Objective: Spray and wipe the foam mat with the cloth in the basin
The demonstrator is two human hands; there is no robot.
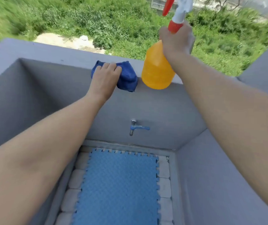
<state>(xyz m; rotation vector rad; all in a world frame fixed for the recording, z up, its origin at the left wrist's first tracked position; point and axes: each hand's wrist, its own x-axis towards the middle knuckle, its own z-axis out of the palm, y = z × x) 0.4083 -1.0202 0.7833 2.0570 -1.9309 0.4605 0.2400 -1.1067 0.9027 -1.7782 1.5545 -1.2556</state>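
Observation:
A blue foam mat (pixel 118 187) with puzzle edges lies flat on the tiled floor of a deep grey concrete basin (pixel 48 98). A dark blue cloth (pixel 128 77) is draped over the basin's far rim. My left hand (pixel 104 77) rests on top of the cloth, fingers curled over it. My right hand (pixel 176 41) grips the neck of an orange spray bottle (pixel 157 69) with a red and white trigger head. The bottle's base is at the far rim, just right of the cloth.
A small tap (pixel 135 127) with a blue handle sticks out of the basin's far wall, above the mat. Pale tiles (pixel 164 181) border the mat. Beyond the rim the ground drops to tall green grass (pixel 97 21). A grey wall (pixel 266 65) rises at the right.

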